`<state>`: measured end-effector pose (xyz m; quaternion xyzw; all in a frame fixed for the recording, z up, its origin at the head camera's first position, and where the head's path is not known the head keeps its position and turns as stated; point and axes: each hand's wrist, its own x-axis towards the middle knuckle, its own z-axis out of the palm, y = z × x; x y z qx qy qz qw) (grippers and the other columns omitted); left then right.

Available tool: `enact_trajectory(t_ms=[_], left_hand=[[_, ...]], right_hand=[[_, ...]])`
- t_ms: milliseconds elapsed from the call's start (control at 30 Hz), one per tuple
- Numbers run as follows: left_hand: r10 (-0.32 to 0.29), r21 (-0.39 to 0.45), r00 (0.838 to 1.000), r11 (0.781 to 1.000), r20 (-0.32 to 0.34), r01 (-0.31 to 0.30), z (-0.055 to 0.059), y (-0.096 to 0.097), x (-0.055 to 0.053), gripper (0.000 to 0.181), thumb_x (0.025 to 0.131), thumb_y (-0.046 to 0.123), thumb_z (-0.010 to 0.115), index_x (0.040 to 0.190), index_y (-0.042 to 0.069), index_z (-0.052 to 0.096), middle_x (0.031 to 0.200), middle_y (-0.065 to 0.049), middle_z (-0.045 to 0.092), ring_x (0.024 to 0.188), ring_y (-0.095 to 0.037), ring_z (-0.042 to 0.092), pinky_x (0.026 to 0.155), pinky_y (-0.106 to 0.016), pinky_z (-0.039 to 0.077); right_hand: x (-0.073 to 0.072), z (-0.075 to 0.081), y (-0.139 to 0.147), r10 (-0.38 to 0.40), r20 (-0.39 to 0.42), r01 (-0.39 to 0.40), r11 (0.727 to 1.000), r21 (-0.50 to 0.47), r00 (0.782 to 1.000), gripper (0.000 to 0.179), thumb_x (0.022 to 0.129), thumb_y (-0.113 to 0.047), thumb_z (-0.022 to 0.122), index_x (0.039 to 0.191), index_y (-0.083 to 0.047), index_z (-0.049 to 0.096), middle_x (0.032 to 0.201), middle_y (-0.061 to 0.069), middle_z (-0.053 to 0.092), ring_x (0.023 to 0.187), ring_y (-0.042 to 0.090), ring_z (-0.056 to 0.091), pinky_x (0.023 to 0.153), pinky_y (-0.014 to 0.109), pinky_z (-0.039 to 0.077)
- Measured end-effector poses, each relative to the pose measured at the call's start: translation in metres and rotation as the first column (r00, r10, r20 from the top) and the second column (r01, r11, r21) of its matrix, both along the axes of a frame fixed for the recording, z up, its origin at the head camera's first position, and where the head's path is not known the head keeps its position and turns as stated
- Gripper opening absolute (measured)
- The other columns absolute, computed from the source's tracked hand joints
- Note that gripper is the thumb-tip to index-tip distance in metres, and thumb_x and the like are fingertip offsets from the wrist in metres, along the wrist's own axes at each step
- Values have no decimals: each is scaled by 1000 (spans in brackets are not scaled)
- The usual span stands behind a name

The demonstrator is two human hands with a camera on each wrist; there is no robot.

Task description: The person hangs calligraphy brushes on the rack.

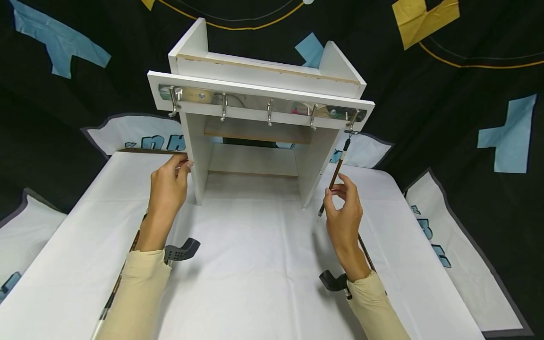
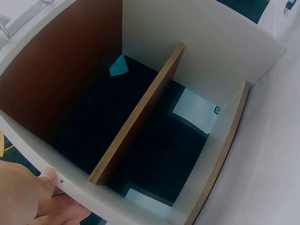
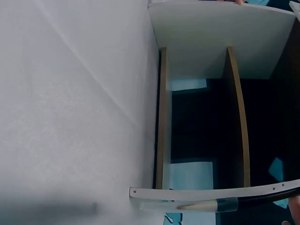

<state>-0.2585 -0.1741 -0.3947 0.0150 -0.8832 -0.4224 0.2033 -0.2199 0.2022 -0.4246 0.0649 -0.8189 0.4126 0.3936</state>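
Observation:
A white shelf unit stands on the table, a metal rail of several hooks across its front. My left hand grips the edge of its left side panel, thumb on the front edge and fingers outside. At the rightmost hook hangs a dark-handled calligraphy brush by its top loop, tip down. My right hand pinches its handle between thumb and fingers. In the right wrist view the brush's pale bristles show inside a clear cover, beside the right panel.
Another long brush lies partly under the left forearm. A dark rod passes beneath the right wrist. Inside the unit are crosswise boards. White table cloth spreads in front, and black fabric surrounds the table.

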Motion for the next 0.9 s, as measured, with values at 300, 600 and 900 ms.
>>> enact_trajectory(t_ms=[300,600,900], left_hand=[[-8,-1,1000,1000,-7,8,2,2,1,37,113,25,51,141,3,62,131,-24,70,119,-46,70,98,-66,55],[-12,4,1000,1000,-15,12,2,2,1,36,113,23,52,140,2,62,131,-24,70,118,-47,70,97,-66,55],[-8,3,1000,1000,-14,8,1,1,1,36,113,23,52,139,2,63,129,-24,71,117,-46,71,97,-66,55]], right_hand=[[-13,0,-6,24,28,-24,1000,-10,999,50,99,-2,70,146,0,53,109,19,69,100,34,70,92,51,53],[-20,-1,-8,45,60,-43,999,-23,997,52,99,-2,69,147,-1,50,110,19,68,103,34,68,96,51,53],[-25,-1,-9,32,79,-32,999,-7,996,54,99,-3,70,148,-1,49,112,19,68,104,33,68,98,49,53]])
